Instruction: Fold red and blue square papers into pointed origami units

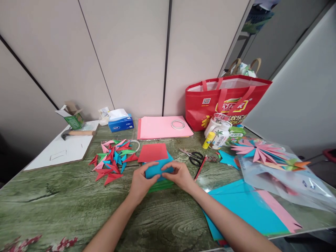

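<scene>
Between my two hands is a blue sheet of paper (154, 170), bent over into a curve. My left hand (141, 182) grips its left side between thumb and fingers. On the right side, my right hand (181, 176) pinches the same paper, its thumb near the middle of the lower edge. Directly beneath lies a stack of green paper (161, 186), partly hidden by the hands. A red paper square (153, 152) rests just beyond the blue sheet. To the left lies a pile of folded paper pieces (112, 159) in red, pink, green and blue.
Scissors (193, 156) and a red pencil (201, 168) lie right of my hands. Behind stand a tissue box (120, 124), pink paper (160, 127), a glue stick (208, 140), a white jar (222, 134) and a red bag (196, 108). Blue sheets (241, 210) lie near my right forearm.
</scene>
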A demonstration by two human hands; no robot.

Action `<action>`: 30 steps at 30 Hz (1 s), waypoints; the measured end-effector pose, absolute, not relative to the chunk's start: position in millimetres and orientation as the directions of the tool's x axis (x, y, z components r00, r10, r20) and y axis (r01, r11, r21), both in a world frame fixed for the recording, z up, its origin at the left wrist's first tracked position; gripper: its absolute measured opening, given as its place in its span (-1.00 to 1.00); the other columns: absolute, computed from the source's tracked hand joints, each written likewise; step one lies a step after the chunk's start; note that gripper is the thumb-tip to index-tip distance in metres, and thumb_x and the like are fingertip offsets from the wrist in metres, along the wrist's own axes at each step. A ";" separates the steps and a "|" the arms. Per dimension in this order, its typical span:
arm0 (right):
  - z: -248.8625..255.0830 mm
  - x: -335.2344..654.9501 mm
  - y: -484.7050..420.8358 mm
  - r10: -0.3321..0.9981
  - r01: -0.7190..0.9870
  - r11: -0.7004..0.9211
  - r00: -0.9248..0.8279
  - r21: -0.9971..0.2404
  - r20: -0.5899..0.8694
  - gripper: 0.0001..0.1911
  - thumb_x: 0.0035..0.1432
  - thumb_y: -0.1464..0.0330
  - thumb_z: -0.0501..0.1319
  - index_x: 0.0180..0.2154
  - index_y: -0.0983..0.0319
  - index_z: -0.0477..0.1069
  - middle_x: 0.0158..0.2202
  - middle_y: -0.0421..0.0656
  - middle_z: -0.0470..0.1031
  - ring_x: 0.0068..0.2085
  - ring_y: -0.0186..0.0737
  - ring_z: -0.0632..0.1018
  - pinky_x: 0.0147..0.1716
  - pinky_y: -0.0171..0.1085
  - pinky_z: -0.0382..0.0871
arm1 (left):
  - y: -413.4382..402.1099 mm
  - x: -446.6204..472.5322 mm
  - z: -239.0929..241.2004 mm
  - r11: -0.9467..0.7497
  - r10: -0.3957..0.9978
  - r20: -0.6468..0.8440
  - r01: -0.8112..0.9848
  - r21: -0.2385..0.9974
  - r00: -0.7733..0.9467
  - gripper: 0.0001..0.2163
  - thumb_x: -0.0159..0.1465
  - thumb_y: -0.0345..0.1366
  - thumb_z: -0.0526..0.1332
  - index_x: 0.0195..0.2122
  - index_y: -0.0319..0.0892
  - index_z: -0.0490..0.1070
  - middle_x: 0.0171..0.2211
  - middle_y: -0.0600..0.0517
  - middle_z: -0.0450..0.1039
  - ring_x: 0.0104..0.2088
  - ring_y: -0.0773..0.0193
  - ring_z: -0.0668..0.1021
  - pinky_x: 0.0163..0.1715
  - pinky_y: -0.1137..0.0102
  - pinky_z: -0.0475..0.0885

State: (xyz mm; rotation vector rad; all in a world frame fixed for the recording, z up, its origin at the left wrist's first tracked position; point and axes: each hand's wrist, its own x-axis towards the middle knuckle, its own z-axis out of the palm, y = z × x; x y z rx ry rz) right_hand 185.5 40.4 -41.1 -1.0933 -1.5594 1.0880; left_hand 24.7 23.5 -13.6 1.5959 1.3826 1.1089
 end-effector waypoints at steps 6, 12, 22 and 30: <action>-40.1 186.4 41.8 0.972 0.165 0.193 -0.167 -0.967 0.165 -0.86 -0.22 0.36 0.32 -0.49 0.24 0.47 -0.51 -0.22 0.45 -0.52 -0.34 0.36 -0.57 -0.37 0.21 | 25.6 23.9 -19.3 -0.162 0.987 0.159 0.320 0.934 0.037 -0.67 -0.06 -0.45 0.21 -0.21 -0.19 0.43 -0.25 -0.01 0.50 -0.26 0.17 0.51 -0.28 0.37 0.40; -36.1 192.9 44.8 0.971 0.170 0.194 -0.172 -0.966 0.165 -0.81 -0.24 0.31 0.32 -0.49 0.26 0.47 -0.57 -0.24 0.39 -0.56 -0.38 0.31 -0.61 -0.40 0.15 | 27.4 22.9 -17.9 -0.125 0.989 0.117 0.100 0.987 0.087 -0.63 -0.07 -0.48 0.19 -0.17 -0.22 0.35 -0.25 -0.03 0.44 -0.31 0.22 0.49 -0.40 0.44 0.40; -33.0 197.9 47.3 0.979 0.057 0.094 -0.185 -0.994 0.082 -0.77 -0.30 0.30 0.36 -0.50 0.26 0.44 -0.67 -0.33 0.20 -0.63 -0.46 0.14 -0.67 -0.42 -0.01 | 23.7 22.3 -10.1 -0.024 0.975 0.073 -0.224 0.974 0.211 -0.40 0.00 -0.49 0.10 0.09 -0.05 -0.02 -0.06 -0.08 0.36 -0.28 0.31 0.50 -0.30 0.39 0.40; -37.5 200.2 51.2 0.985 0.029 0.131 -0.117 -0.991 0.126 -0.76 -0.27 0.30 0.35 -0.47 0.24 0.43 -0.63 -0.29 0.26 -0.60 -0.41 0.23 -0.64 -0.40 0.08 | 25.9 21.7 -8.0 -0.016 0.983 0.080 -0.357 0.934 0.165 -0.45 0.01 -0.34 0.25 0.03 -0.06 0.08 0.00 -0.11 0.29 -0.19 0.24 0.49 -0.26 0.39 0.40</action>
